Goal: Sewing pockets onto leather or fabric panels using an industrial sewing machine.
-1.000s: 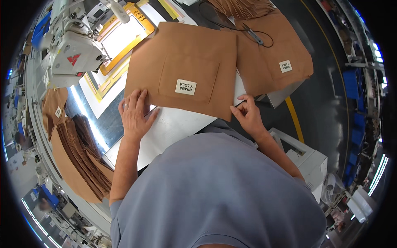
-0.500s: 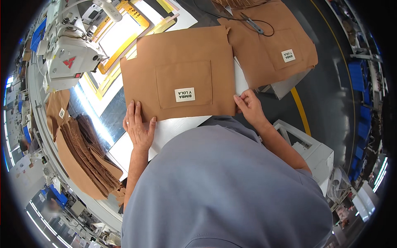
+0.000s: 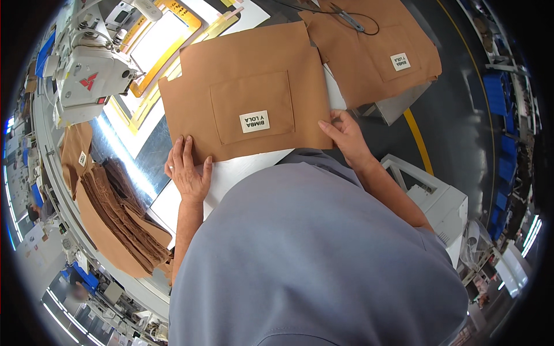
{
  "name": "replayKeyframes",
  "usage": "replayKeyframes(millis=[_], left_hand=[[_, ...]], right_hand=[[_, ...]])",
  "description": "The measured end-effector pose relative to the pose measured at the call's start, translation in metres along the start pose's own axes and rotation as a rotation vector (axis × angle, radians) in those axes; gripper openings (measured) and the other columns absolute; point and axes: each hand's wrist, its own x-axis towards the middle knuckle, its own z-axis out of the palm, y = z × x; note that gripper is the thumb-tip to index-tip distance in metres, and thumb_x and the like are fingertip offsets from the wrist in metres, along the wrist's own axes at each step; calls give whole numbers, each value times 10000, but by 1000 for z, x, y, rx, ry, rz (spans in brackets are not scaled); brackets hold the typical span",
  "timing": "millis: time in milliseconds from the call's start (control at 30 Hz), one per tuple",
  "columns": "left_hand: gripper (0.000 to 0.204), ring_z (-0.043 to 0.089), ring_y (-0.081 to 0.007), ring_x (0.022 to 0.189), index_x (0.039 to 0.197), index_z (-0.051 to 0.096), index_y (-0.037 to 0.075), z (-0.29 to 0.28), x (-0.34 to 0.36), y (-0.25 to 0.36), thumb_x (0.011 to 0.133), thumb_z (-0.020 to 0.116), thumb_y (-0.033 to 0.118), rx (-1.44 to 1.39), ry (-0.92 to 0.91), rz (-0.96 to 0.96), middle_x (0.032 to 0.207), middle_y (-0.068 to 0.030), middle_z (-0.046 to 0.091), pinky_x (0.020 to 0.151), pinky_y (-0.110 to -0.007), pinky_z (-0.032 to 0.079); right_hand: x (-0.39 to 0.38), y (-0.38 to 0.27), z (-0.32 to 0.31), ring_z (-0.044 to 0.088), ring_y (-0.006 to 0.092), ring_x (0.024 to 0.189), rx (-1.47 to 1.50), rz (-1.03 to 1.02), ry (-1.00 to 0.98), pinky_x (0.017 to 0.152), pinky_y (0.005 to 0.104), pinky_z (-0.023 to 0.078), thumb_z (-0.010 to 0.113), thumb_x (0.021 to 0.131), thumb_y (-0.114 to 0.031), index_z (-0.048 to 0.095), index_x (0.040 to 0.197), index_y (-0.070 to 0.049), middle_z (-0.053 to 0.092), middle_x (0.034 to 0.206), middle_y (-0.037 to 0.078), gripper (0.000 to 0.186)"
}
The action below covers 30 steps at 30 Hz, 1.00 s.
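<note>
A brown fabric panel (image 3: 248, 57) with a notched upper left corner lies before me. Stitched to it is a square pocket (image 3: 251, 95) bearing a white label (image 3: 255, 121). My left hand (image 3: 190, 172) rests with fingers spread on the panel's lower left corner, the thumb stretched out by the near edge. At the lower right corner my right hand (image 3: 346, 137) pinches the fabric, thumb on top; its other fingertips are partly hidden. Beneath the panel part of a white board (image 3: 245, 171) shows.
A sewing machine head (image 3: 95, 81) stands at the left, with yellow-edged templates (image 3: 167, 55) behind it. Stacked brown pieces (image 3: 118, 216) hang at the lower left. More labelled panels (image 3: 375, 52) lie far right, with thread snips (image 3: 346, 18) on top. A grey-white machine housing (image 3: 430, 202) stands right.
The panel has turned slightly counterclockwise, its right side moving away from me. Both hands have moved with it, and my right thumb lies farther over the corner. The whole view has shifted a little.
</note>
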Motion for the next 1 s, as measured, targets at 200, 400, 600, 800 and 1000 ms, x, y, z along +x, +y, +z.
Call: replayKeyframes(millis=[200,400,600,800,1000], left_hand=[[735,403,-312,1416,1497,503,107,11,-5,-6,933,600,569,11,44,16,1540,-123,452,1147,-484,215],[732,398,-298,1422,1504,499,115,16,-5,-8,941,586,574,12,92,28,1554,-114,445,1148,-477,204],[709,403,-283,1425,1502,508,130,18,-8,-9,945,585,562,-3,109,21,1562,-106,443,1146,-478,210],[711,413,-282,1420,1506,503,134,15,-13,-6,935,602,547,16,120,-3,1560,-108,448,1151,-472,216],[747,402,-304,1428,1505,489,108,15,-32,9,916,631,545,37,139,-87,1561,-114,447,1153,-472,218]], right_hand=[[0,-11,6,665,144,1045,23,-110,5,924,297,534,717,972,-147,498,1360,82,695,1136,151,501],[7,-1,-4,648,112,993,-16,-150,82,880,268,520,704,971,-120,604,1196,51,690,1109,86,300],[10,0,-5,640,91,949,-118,-212,151,843,254,516,699,973,-113,600,1169,38,697,1057,76,267],[22,-10,-1,674,102,923,-130,-291,98,804,259,530,702,972,-131,620,1133,38,725,1046,94,247],[40,-26,-1,724,193,832,-520,-430,76,744,322,553,706,950,-135,607,1113,64,742,928,166,276]])
